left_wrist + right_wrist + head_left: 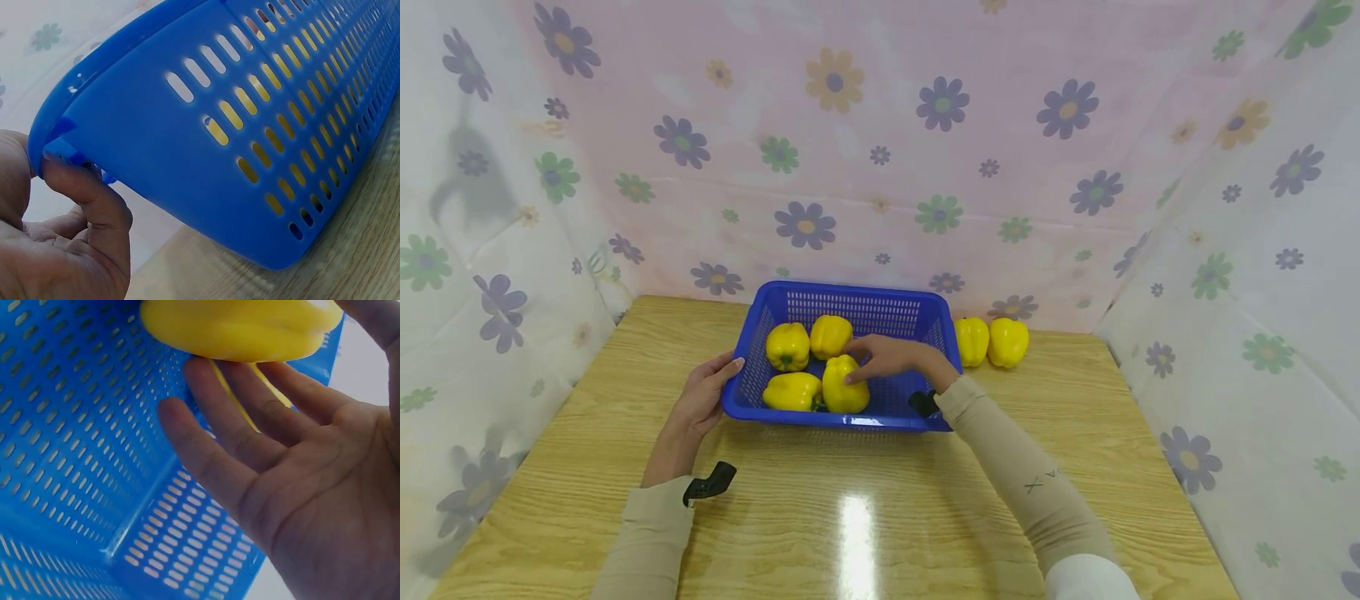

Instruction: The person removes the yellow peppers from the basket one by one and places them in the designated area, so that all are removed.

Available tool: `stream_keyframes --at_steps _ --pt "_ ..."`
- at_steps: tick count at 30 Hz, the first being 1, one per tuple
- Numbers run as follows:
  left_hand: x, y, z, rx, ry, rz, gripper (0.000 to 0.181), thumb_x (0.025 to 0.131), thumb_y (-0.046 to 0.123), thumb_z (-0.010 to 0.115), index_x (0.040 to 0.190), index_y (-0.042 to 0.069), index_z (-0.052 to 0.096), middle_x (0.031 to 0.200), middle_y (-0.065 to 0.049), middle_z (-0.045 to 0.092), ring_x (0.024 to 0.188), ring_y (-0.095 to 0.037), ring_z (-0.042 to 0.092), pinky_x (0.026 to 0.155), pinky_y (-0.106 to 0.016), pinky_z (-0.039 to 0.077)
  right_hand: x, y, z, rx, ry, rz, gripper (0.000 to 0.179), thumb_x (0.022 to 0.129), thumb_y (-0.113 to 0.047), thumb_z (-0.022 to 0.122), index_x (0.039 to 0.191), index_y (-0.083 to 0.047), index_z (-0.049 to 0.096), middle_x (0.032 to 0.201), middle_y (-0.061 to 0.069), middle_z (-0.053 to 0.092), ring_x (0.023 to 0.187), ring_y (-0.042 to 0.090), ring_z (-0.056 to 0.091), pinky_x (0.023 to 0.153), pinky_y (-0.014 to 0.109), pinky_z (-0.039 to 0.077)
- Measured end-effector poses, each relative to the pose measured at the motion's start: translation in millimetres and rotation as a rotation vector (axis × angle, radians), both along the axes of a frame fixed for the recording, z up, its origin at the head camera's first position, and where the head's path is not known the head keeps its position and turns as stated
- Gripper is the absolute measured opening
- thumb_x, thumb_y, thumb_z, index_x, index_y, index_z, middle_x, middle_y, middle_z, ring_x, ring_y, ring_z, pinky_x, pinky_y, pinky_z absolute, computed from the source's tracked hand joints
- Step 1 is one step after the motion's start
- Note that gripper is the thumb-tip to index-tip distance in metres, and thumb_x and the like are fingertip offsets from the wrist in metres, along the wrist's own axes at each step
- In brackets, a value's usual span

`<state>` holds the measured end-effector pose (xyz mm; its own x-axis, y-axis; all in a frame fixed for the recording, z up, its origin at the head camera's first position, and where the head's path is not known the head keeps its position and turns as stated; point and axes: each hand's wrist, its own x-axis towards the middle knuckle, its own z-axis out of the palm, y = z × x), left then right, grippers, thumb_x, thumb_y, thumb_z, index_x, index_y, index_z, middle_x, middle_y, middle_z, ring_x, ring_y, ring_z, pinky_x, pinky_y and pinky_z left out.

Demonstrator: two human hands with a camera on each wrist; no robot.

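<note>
A blue plastic basket (857,288) with slotted walls stands on the wooden table. At its left end, my left hand (702,392) grips the rim; the left wrist view shows fingers (94,194) curled under the basket's lip (47,119). My right hand (891,357) reaches inside and holds a yellow bell pepper (841,393) near the front wall, thumb on its near side. In the right wrist view the fingers (215,440) lie against the underside of that pepper (237,331). Beside it in the basket are a back-left pepper (787,342), a back-middle pepper (831,333) and a front-left pepper (792,392).
Two more yellow peppers stand on the table just right of the basket, an inner one (973,342) and an outer one (1008,342). A flowered cloth (880,167) hangs behind and along both sides of the table (775,517).
</note>
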<state>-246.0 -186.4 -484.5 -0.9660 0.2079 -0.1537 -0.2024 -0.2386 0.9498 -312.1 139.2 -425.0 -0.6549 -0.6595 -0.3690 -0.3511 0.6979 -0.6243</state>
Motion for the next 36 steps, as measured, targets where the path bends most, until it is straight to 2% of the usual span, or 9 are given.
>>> stream_keyframes --at_steps 5,12,16,20,22,27,32,36 --pt "0.1 0.8 -0.1 -0.009 -0.001 0.006 0.068 0.108 0.025 0.051 0.157 -0.009 0.019 0.113 0.01 0.064 0.102 -0.004 0.068 0.088 -0.024 0.058 0.0 12.0 2.5 0.066 -0.012 -0.028 0.071 0.095 -0.034 0.071 0.154 -0.008 0.043 0.149 0.014 0.05 0.135 0.033 0.049 0.113 0.049 0.043" --pt "0.6 0.4 -0.3 -0.007 -0.012 0.013 0.068 0.108 0.025 0.051 0.158 -0.009 0.018 0.112 0.011 0.065 0.101 -0.003 0.068 0.088 -0.023 0.058 -0.6 31.1 8.3 0.14 -0.015 -0.004 0.075 0.091 -0.026 0.072 0.154 -0.002 0.04 0.154 0.017 0.046 0.14 0.036 0.045 0.116 0.049 0.04" --pt "0.4 0.7 -0.4 -0.001 -0.015 0.015 0.068 0.108 0.024 0.051 0.158 -0.009 0.018 0.112 0.011 0.065 0.102 -0.003 0.068 0.088 -0.022 0.058 -0.7 36.6 9.9 0.097 -0.006 0.018 0.072 0.089 -0.009 0.071 0.154 -0.003 0.041 0.156 0.015 0.044 0.142 0.035 0.042 0.118 0.05 0.038" --pt "0.2 1.6 -0.9 -0.004 -0.012 0.014 0.068 0.108 0.025 0.051 0.158 -0.009 0.018 0.112 0.01 0.065 0.102 -0.003 0.068 0.088 -0.022 0.058 0.3 36.4 10.5 0.015 0.002 0.071 0.072 0.085 0.012 0.061 0.153 -0.007 0.046 0.158 0.009 0.044 0.147 0.033 0.038 0.119 0.051 0.036" --pt "0.2 1.4 -1.1 -0.007 -0.009 0.011 0.068 0.108 0.026 0.051 0.158 -0.008 0.018 0.112 0.01 0.064 0.102 -0.003 0.068 0.088 -0.023 0.058 0.9 35.5 10.4 0.012 0.004 0.098 0.07 0.085 0.015 0.056 0.15 -0.009 0.05 0.156 0.007 0.047 0.146 0.03 0.039 0.118 0.049 0.037" --pt "0.8 1.6 -1.0 -0.008 -0.009 0.01 0.069 0.108 0.026 0.051 0.158 -0.008 0.019 0.113 0.01 0.064 0.102 -0.004 0.068 0.088 -0.023 0.058 2.6 37.5 10.8 0.096 -0.031 0.12 0.061 0.089 0.006 0.059 0.149 -0.005 0.051 0.153 0.01 0.05 0.142 0.032 0.045 0.116 0.046 0.041" --pt "1.0 1.6 -0.3 -0.011 -0.013 0.014 0.069 0.108 0.026 0.051 0.158 -0.009 0.018 0.112 0.01 0.064 0.101 -0.003 0.067 0.088 -0.022 0.058 5.8 41.4 15.1 0.192 -0.031 0.037 0.059 0.092 -0.014 0.073 0.146 -0.004 0.053 0.149 0.011 0.054 0.135 0.032 0.051 0.112 0.045 0.045" --pt "0.9 1.0 -0.1 -0.016 -0.013 0.013 0.069 0.108 0.026 0.051 0.158 -0.009 0.018 0.112 0.011 0.064 0.101 -0.002 0.067 0.087 -0.022 0.058 7.0 41.5 16.6 0.217 -0.017 0.004 0.065 0.089 -0.024 0.08 0.146 -0.004 0.054 0.149 0.011 0.053 0.139 0.031 0.048 0.116 0.046 0.041"
